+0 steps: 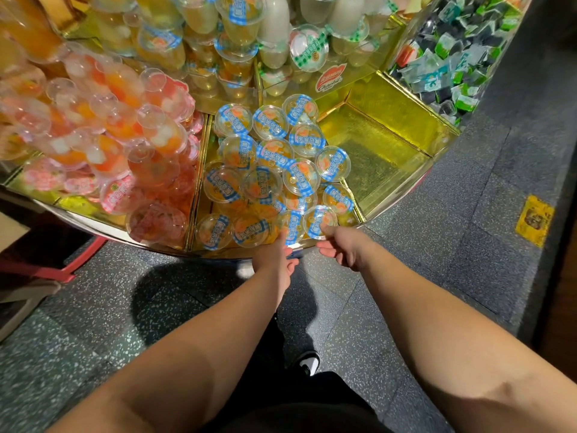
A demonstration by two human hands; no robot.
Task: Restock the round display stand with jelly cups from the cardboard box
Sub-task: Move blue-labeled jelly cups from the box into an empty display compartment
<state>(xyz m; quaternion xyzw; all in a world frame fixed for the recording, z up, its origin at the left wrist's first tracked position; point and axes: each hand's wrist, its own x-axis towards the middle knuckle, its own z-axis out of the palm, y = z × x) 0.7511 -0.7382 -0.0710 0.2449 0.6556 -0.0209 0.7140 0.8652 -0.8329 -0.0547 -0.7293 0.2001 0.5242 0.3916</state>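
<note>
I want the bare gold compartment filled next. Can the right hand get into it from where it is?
Probably yes: the right hand sits at the stand's front rim, the empty gold compartment lies just beyond it, open-topped, with nothing between.

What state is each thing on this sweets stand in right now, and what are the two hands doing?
Blue-lid cup section: piled full, lids up.
Gold section: bare, no cups inside.
Pink-lid cup section: heaped high, many cups upside down.
Left hand: fingertip touches a front blue-lid cup.
Right hand: thumb on the neighbouring front cup.
</note>
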